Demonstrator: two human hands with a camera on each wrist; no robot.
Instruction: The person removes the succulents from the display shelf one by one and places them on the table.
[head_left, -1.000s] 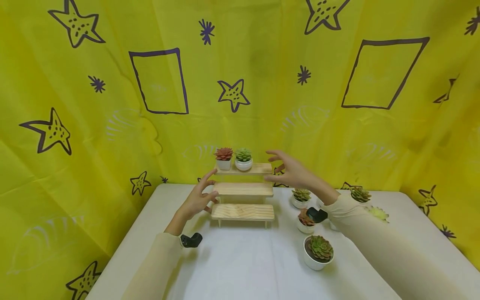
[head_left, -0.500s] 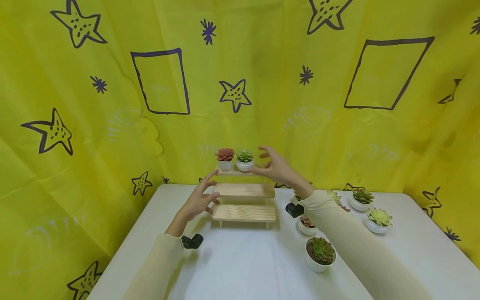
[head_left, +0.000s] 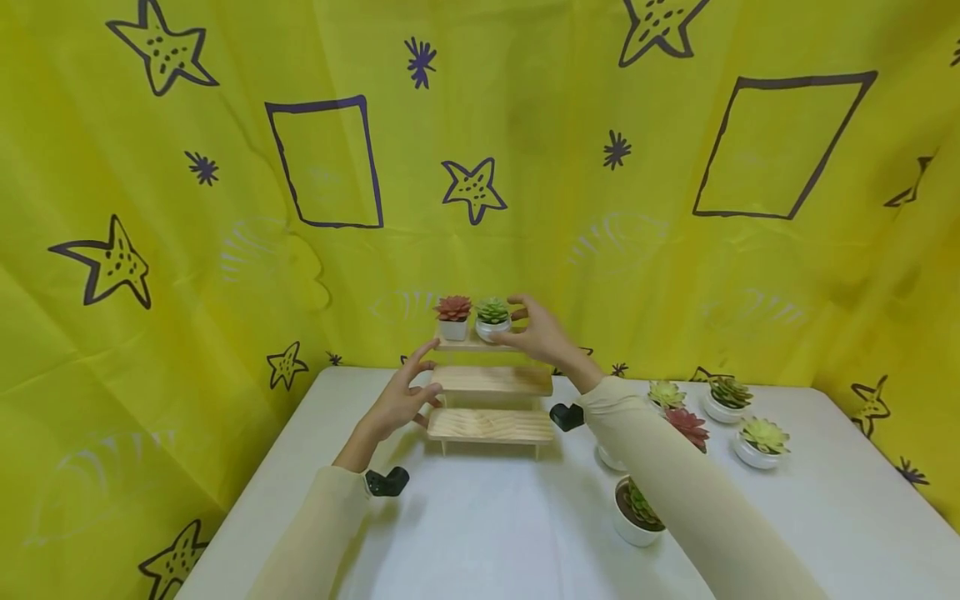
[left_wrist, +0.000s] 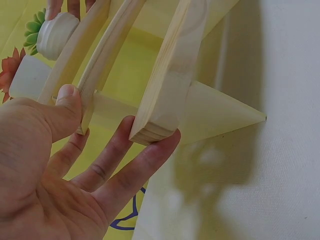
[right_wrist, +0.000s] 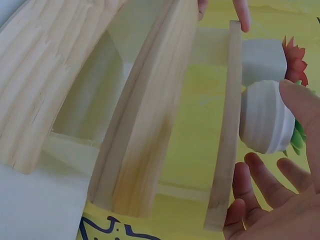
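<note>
A three-tier wooden stand [head_left: 491, 381] stands on the table. Its top shelf holds a red succulent [head_left: 453, 310] in a white square pot and a green succulent [head_left: 492, 312] in a round white pot. My right hand [head_left: 542, 333] holds the round pot between thumb and fingers; in the right wrist view its thumb [right_wrist: 302, 102] lies against the pot's side. My left hand [head_left: 397, 402] touches the stand's left end with spread, fairly straight fingers. In the left wrist view, fingertips [left_wrist: 167, 142] rest on the lowest shelf's end [left_wrist: 155, 131].
On the table [head_left: 480, 525] to the right are several potted succulents: a dark green one [head_left: 729, 392], a pale one [head_left: 763, 435], a red one [head_left: 686, 427] and a front one [head_left: 633, 521] partly hidden by my right sleeve. A yellow curtain [head_left: 540, 233] hangs behind the stand.
My right hand has moved left, from beyond the top shelf's right end to the green succulent's pot. My left hand has stayed at the stand's left end.
</note>
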